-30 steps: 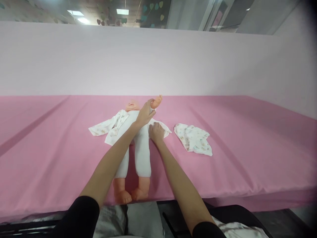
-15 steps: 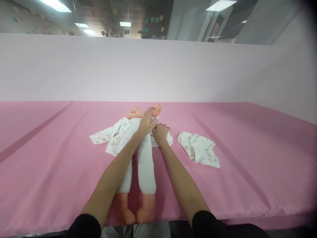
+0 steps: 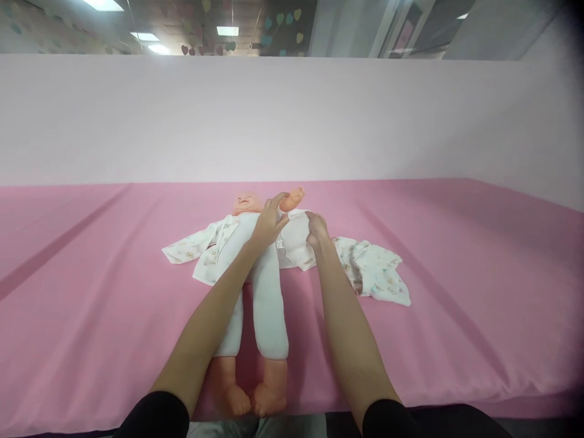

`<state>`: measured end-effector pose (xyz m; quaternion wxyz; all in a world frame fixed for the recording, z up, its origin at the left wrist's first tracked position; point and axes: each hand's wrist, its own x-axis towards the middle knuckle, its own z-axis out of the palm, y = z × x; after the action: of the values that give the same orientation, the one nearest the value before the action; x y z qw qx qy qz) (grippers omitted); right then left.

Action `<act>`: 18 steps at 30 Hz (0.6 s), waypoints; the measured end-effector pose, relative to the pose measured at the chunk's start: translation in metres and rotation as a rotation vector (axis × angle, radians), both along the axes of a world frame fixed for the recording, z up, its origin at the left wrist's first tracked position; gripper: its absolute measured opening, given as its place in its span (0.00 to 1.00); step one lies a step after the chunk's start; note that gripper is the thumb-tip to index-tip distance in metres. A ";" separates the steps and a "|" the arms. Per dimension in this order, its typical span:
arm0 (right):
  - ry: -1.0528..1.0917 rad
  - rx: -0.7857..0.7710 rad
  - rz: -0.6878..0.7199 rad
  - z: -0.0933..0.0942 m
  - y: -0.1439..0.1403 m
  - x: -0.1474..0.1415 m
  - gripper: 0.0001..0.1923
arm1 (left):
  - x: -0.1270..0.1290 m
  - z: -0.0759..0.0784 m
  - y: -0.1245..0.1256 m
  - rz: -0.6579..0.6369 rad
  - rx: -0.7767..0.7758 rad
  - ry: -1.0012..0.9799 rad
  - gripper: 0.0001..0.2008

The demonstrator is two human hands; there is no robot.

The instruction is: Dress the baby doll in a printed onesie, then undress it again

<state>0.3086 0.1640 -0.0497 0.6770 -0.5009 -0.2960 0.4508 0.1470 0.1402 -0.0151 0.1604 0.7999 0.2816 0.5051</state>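
With the doll (image 3: 255, 267) lying face-up on the pink counter (image 3: 456, 243), the left hand (image 3: 269, 222) clamps its raised arm (image 3: 292, 199) while the right hand (image 3: 316, 228), pinching the shirt sleeve (image 3: 296, 243) just beside it, should hold that opening wide.

Staged indoor workroom: pink-draped table (image 3: 456, 243), plain partition (image 3: 292, 115), office ceiling lights (image 3: 227, 30).

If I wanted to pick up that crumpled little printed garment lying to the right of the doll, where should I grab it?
Probably from above, on the raised folds near the middle of the crumpled garment. It lies loose and bunched on the pink sheet, so the ridges give fingers something to pinch. Come from its right, open side: the right hand and forearm cover its left edge, next to the doll.
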 end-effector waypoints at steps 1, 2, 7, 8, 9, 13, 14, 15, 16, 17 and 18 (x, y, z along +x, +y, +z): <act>0.002 -0.035 0.044 0.003 -0.005 0.000 0.07 | 0.000 0.000 0.000 -0.009 0.007 0.000 0.24; -0.026 -0.071 0.107 0.005 -0.010 0.001 0.07 | 0.000 0.000 0.000 -0.014 0.013 0.001 0.24; -0.628 -0.305 0.277 0.001 -0.020 0.010 0.13 | 0.000 0.003 -0.006 0.014 -0.013 0.045 0.23; -0.756 -0.328 0.227 -0.002 -0.018 0.011 0.14 | -0.001 0.003 -0.007 0.022 -0.016 0.058 0.23; -0.848 -0.321 0.172 -0.005 -0.016 0.011 0.15 | -0.001 0.004 -0.008 0.028 -0.017 0.069 0.22; -0.712 -0.098 0.053 -0.010 -0.006 0.007 0.11 | -0.001 0.005 -0.010 0.018 0.015 0.097 0.22; -0.570 -0.055 0.050 -0.007 -0.004 0.006 0.08 | -0.001 0.006 -0.010 0.014 0.029 0.102 0.22; -0.419 -0.033 0.052 -0.004 -0.004 0.004 0.05 | -0.001 0.006 -0.010 0.014 0.039 0.111 0.22; -0.279 -0.030 0.055 0.000 -0.003 0.003 0.03 | -0.001 0.006 -0.010 0.018 0.043 0.123 0.22; -0.164 -0.041 0.058 0.004 -0.003 0.001 0.03 | 0.000 0.006 -0.010 0.029 0.041 0.137 0.22; -0.078 -0.057 0.061 0.009 -0.002 -0.001 0.03 | 0.001 0.005 -0.011 0.044 0.034 0.154 0.22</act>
<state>0.3079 0.1619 -0.0411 0.6363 -0.5278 -0.3242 0.4598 0.1478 0.1291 -0.0097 0.1136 0.8326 0.3018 0.4503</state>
